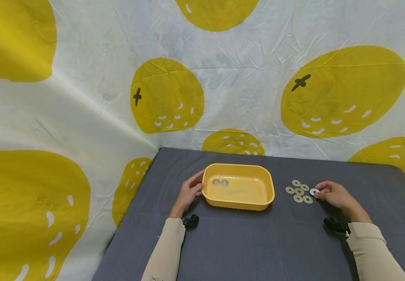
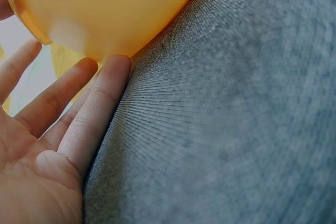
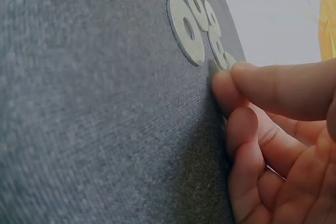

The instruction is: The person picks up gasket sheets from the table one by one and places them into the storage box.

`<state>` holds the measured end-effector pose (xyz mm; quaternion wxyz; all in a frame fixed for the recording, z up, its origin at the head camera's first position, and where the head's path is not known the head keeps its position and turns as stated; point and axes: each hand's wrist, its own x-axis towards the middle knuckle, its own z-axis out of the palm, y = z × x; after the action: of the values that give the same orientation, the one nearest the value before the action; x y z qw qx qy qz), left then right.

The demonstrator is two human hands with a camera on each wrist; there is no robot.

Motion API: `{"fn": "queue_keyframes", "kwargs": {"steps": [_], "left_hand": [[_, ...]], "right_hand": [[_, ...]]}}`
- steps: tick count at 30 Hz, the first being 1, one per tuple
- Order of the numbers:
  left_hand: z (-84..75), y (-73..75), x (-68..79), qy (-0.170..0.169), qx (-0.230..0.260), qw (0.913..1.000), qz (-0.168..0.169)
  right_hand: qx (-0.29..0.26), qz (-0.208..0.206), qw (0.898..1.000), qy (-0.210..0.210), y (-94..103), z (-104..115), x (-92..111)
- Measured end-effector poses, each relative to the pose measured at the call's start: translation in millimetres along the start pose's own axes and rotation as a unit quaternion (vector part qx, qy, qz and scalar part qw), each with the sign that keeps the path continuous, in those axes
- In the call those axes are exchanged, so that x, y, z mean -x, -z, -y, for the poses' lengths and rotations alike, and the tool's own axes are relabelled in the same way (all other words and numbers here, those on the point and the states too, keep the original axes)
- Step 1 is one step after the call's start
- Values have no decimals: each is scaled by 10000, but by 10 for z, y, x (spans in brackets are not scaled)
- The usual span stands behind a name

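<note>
A yellow plastic tray (image 1: 244,201) stands on the dark grey cloth, with two flat metal washers (image 1: 220,182) on its floor near the left end. My left hand (image 1: 189,192) rests against the tray's left end; in the left wrist view its fairly straight fingers (image 2: 86,114) touch the yellow wall. Right of the tray lies a cluster of several washers (image 1: 298,191). At the cluster's right edge, my right hand (image 1: 336,195) pinches one bright washer (image 1: 313,191) between thumb and forefinger. The right wrist view shows the fingertips (image 3: 244,77) low over the cloth, partly hiding that washer.
Grey cloth (image 1: 230,249) covers the table. Behind and to the left hangs a white curtain (image 1: 237,93) printed with big yellow fruit. A stretch of cloth separates the tray from the washer cluster. Dark straps (image 1: 336,225) sit at both wrists.
</note>
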<state>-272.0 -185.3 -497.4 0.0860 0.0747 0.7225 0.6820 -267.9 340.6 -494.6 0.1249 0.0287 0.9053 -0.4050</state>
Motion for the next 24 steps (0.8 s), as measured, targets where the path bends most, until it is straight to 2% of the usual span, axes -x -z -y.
{"fn": "queue_keyframes", "kwargs": {"steps": [6, 13, 17, 24], "left_hand": [[24, 2, -12, -24, -44, 10000, -29], [50, 18, -32, 16, -36, 10000, -40], [54, 23, -35, 26, 2, 10000, -51], [64, 26, -31, 16, -31, 10000, -62]], "right_hand": [[-142, -189, 9997, -73, -30, -20, 22], [-338, -744, 9964, 221, -79, 53, 37], [-451, -1028, 9924, 506, -114, 209, 63], [-529, -1348, 9854, 900, -211, 630, 169]]}}
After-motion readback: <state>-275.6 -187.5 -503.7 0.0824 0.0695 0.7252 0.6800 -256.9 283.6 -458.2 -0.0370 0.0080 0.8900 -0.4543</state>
